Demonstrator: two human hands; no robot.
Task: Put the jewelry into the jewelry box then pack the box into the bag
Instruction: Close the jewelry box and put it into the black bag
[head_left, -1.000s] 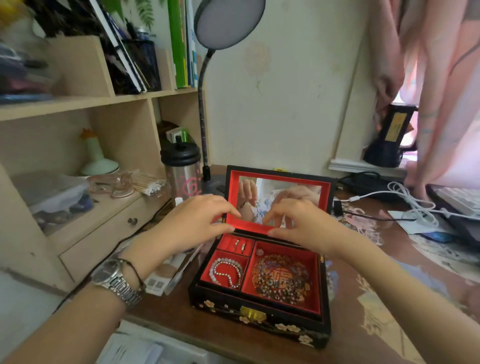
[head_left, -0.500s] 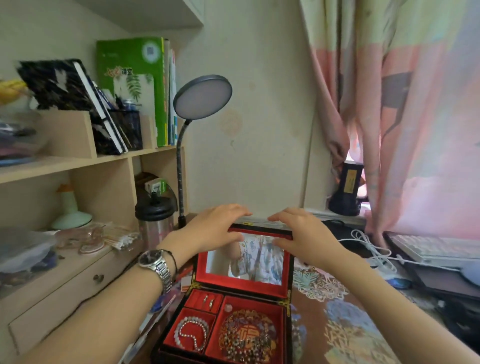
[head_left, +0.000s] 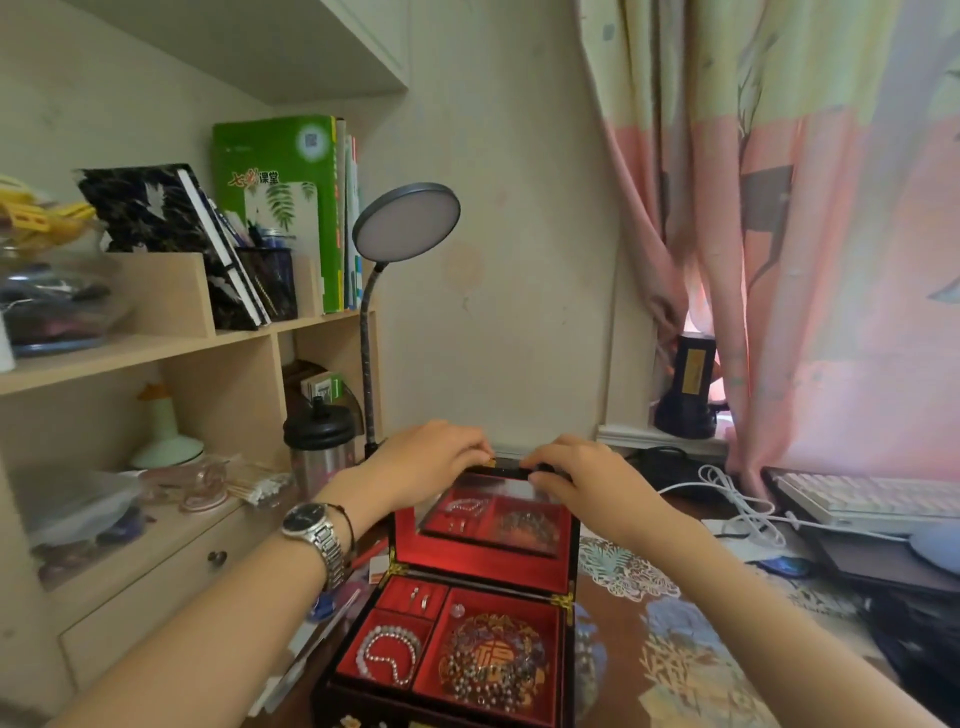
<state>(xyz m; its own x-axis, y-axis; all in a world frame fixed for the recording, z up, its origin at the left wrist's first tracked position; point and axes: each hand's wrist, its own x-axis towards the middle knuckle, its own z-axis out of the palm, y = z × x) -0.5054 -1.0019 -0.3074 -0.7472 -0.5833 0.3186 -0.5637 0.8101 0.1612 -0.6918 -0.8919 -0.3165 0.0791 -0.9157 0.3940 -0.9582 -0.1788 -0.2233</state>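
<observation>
A black lacquered jewelry box (head_left: 470, 584) with a red lining stands on the desk at the bottom centre. Its mirrored lid (head_left: 485, 553) leans forward over the tray. My left hand (head_left: 428, 460) and my right hand (head_left: 584, 478) both grip the lid's top edge. Inside lie a pearl bracelet (head_left: 389, 654) in the near left compartment, rings (head_left: 420, 600) in the small compartment behind it, and a heap of beaded jewelry (head_left: 491, 662) in the large right compartment. I see no bag.
A steel tumbler (head_left: 319, 447) and a gooseneck lamp (head_left: 402, 228) stand just left of the box. Wooden shelves with books (head_left: 283, 208) and a drawer (head_left: 171, 577) fill the left. White cables (head_left: 737, 506), a keyboard (head_left: 872, 499) and a pink curtain (head_left: 810, 234) lie right.
The lid has tipped forward toward the tray under both hands; its mirror now reflects the jewelry. The view has lifted, so the box sits lower in frame.
</observation>
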